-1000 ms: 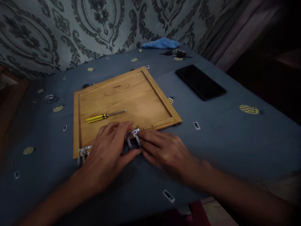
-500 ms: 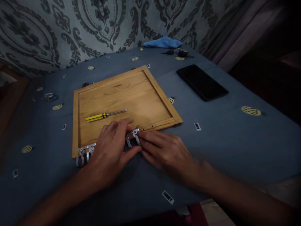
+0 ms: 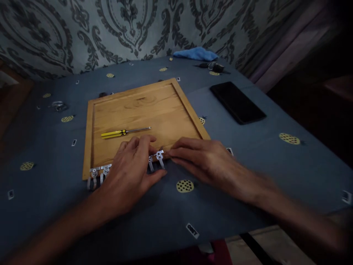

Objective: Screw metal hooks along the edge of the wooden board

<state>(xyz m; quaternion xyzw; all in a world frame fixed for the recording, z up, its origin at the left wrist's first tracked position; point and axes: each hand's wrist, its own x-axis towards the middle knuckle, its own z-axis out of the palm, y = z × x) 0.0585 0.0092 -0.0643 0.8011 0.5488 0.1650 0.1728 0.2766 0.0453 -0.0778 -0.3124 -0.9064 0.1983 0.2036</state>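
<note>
A framed wooden board [image 3: 165, 114] lies flat, with silver metal hooks [image 3: 94, 173] along its near edge. My left hand [image 3: 127, 173] is curled over that edge, fingers on the board and thumb in front, covering some of the hooks. Just right of its thumb, the last metal hook [image 3: 160, 156] shows its flat top and prong. My right hand [image 3: 206, 160] is at the edge beside this hook, fingertips pressed together; whatever they pinch is too small to make out. A yellow-handled screwdriver [image 3: 114, 134] rests on the board beyond my left hand.
A black phone [image 3: 237, 102] lies to the right on the blue patterned tablecloth [image 3: 154, 228]. Farther back are a blue cloth [image 3: 195, 54] and a dark, unclear object [image 3: 216, 67]. Small shiny pieces [image 3: 59, 106] lie at the left. A patterned curtain [image 3: 124, 29] hangs behind.
My right hand has shifted off the last hook, slightly to the right and up along the board's edge. My left hand keeps its place. The camera view has tilted a little.
</note>
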